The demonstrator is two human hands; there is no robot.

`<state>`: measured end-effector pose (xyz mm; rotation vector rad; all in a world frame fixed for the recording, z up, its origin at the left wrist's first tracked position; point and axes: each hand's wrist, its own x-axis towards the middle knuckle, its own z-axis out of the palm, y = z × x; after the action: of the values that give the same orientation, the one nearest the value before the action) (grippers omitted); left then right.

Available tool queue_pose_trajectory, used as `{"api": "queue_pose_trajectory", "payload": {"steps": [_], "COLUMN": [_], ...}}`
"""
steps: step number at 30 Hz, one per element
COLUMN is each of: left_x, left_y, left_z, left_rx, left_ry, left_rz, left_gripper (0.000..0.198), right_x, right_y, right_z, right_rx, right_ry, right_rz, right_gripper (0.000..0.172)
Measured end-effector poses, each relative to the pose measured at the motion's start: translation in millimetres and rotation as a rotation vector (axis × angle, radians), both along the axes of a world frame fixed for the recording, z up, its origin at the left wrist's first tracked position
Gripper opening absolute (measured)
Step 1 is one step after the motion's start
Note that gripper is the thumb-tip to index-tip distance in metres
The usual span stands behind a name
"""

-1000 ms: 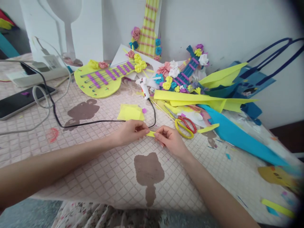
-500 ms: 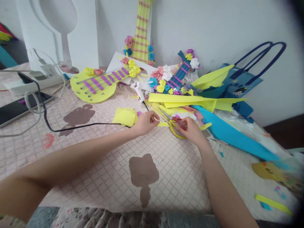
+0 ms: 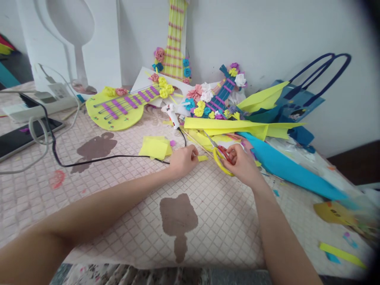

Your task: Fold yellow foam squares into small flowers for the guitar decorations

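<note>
My left hand (image 3: 184, 160) is closed in a pinch on a narrow yellow paper strip (image 3: 203, 158), whose short end sticks out to the right. In my right hand (image 3: 244, 165) are scissors (image 3: 220, 158) with red and yellow handles. Their blades point up and left, a little to the right of the strip and apart from it. My right fingers wrap the red handle, and the yellow loop hangs below. Beside my left hand lie yellow paper squares (image 3: 154, 147). A white glue gun (image 3: 171, 115) rests behind, its black cord running under my left hand.
Paper guitars (image 3: 115, 113) with paper flowers lie at the back. Folded yellow paper (image 3: 225, 125) and blue sheet (image 3: 282, 170) stretch to the right, near a blue bag (image 3: 303, 105). A power strip (image 3: 38, 105) and phone (image 3: 29, 134) sit at left on the quilted cloth (image 3: 133, 217).
Less of the yellow strip shows to the right of my left hand, and a gap now separates it from the scissors. Both hands have moved slightly toward me. The view has shifted a little.
</note>
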<state>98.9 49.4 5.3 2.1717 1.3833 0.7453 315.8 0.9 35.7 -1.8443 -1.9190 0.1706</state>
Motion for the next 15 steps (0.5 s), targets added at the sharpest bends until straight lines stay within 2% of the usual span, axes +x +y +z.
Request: {"api": "queue_pose_trajectory", "payload": {"steps": [5, 10, 15], "left_x": [4, 4, -2], "left_y": [0, 0, 4], "left_z": [-1.6, -3.2, -0.9], "left_rx": [0.040, 0.071, 0.105], "left_ry": [0.066, 0.113, 0.061], "left_rz": [-0.007, -0.036, -0.146], "left_gripper": [0.014, 0.011, 0.009], "right_x": [-31, -54, -60], "right_y": [-13, -18, -18], "right_z": [6.6, -4.5, -13.6], "right_rx": [0.001, -0.034, -0.078], "right_ry": [-0.030, -0.148, -0.203], "right_rz": [-0.030, -0.016, -0.022], "right_gripper": [0.025, 0.022, 0.019]}}
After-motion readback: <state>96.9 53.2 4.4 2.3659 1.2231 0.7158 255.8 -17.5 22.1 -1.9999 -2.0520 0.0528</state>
